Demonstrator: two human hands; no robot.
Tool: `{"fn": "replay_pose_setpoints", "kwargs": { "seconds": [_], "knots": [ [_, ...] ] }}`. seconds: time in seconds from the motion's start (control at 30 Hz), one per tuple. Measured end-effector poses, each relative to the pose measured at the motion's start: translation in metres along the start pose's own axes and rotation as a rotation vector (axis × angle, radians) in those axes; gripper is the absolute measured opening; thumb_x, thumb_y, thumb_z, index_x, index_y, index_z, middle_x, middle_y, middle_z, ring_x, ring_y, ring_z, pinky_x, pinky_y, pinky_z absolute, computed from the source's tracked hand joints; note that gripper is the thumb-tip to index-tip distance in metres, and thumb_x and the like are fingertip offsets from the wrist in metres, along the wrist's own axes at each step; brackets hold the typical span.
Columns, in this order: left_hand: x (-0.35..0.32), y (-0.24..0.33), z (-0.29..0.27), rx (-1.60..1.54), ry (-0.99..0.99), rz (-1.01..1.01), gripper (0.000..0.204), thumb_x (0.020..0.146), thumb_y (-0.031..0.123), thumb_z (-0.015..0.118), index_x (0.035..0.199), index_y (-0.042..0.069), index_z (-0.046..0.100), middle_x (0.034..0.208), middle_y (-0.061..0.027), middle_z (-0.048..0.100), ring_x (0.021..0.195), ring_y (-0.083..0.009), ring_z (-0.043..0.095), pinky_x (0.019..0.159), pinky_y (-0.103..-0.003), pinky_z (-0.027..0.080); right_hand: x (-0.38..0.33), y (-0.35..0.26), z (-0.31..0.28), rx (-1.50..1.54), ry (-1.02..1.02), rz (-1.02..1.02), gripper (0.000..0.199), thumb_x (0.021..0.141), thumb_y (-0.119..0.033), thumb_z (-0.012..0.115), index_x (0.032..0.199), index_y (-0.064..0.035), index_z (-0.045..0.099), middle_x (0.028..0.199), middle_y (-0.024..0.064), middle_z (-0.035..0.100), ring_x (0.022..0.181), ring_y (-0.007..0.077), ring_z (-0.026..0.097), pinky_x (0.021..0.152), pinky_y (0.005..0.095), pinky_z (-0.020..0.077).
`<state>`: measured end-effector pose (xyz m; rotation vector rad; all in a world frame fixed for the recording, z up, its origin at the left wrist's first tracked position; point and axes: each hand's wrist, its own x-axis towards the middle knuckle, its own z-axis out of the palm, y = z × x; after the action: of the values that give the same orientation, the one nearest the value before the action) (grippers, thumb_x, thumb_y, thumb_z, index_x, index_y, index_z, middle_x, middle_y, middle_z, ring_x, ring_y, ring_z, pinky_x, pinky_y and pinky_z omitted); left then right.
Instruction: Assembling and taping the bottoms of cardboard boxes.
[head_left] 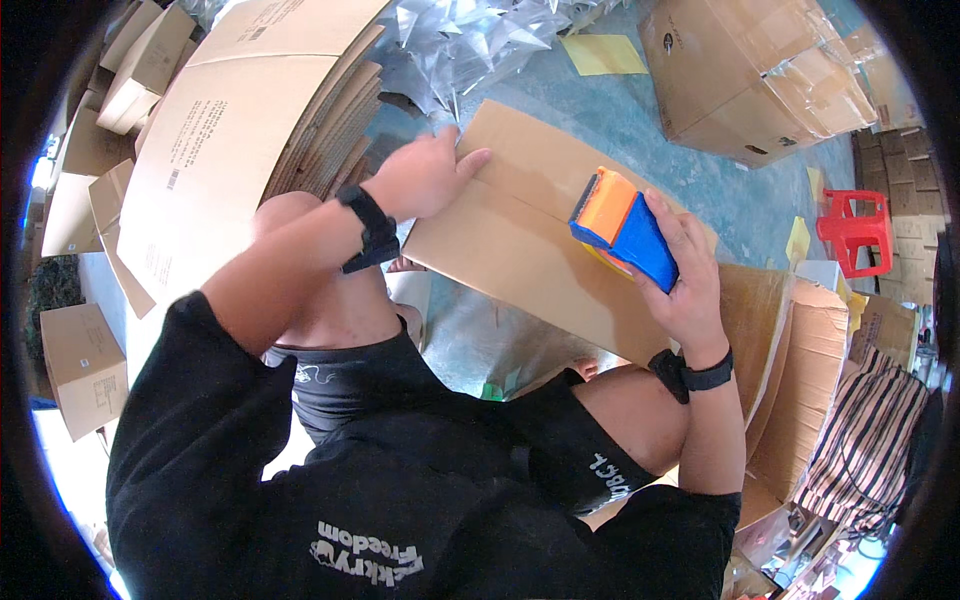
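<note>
A brown cardboard box (pixel 545 215) lies slanting in front of me, above my knees, with a thin seam running along its upward face. At its left end is my left hand (pixel 425 178), closed on the edge, the thumb on the upper face and the other fingers partly hidden and a little blurred. My right hand (pixel 688 265) grips a blue and orange tape dispenser (pixel 622 225). The dispenser is over the right part of the box, its dark-edged head pointing up and left. Whether it touches the cardboard I cannot tell.
Flattened cartons (pixel 230 130) are stacked at the left. Clear plastic bags (pixel 460 45) lie beyond the box. A large taped carton (pixel 755 80) stands far right, with a red stool (pixel 855 232) near it. An open carton (pixel 800 370) is beside my right arm, near striped fabric (pixel 865 430).
</note>
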<state>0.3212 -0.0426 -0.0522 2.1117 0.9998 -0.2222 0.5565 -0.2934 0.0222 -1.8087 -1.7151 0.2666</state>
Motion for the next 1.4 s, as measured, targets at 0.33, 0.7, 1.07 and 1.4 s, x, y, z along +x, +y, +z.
{"fn": "replay_pose_setpoints", "kwargs": {
  "seconds": [0.33,0.7,1.07,1.4],
  "knots": [
    [-0.069,0.058,-0.010,-0.400,0.112,0.269,0.049,0.100,0.038,0.064,0.127,-0.004,0.064,0.111,-0.0133,0.073,0.100,-0.0164,0.067,0.091,-0.033,0.053,-0.021,-0.028,0.006,-0.124,-0.001,0.007,0.079,0.073,-0.004,0.076,0.147,-0.0250,0.056,0.108,0.0143,0.060,0.097,0.0332,0.063,0.085,0.0411,0.0541],
    [-0.045,0.053,0.010,-1.253,-0.436,0.207,0.040,0.104,0.026,0.062,0.129,-0.006,0.062,0.121,-0.0139,0.069,0.108,-0.0212,0.069,0.097,-0.035,0.056,0.012,-0.038,0.002,-0.096,-0.111,-0.018,0.068,0.071,-0.002,0.079,0.134,-0.0244,0.068,0.101,0.0143,0.060,0.092,0.0314,0.062,0.082,0.0386,0.0534],
    [-0.056,0.016,-0.031,-1.051,-0.286,0.083,0.028,0.103,0.022,0.061,0.116,-0.001,0.071,0.103,-0.0076,0.077,0.089,-0.0106,0.071,0.075,-0.023,0.052,0.028,-0.058,0.007,-0.017,-0.208,-0.029,0.070,0.071,0.005,0.070,0.134,-0.0252,0.068,0.099,0.0147,0.059,0.090,0.0328,0.063,0.082,0.0386,0.0530],
    [-0.053,-0.046,-0.071,-0.714,-0.124,0.060,0.029,0.100,0.025,0.063,0.110,-0.001,0.074,0.095,-0.0085,0.078,0.077,-0.0103,0.062,0.071,-0.024,0.048,0.047,-0.063,0.001,-0.039,-0.324,-0.050,0.069,0.070,0.005,0.071,0.133,-0.0249,0.069,0.097,0.0148,0.058,0.087,0.0338,0.060,0.079,0.0404,0.0519]
  ]
}}
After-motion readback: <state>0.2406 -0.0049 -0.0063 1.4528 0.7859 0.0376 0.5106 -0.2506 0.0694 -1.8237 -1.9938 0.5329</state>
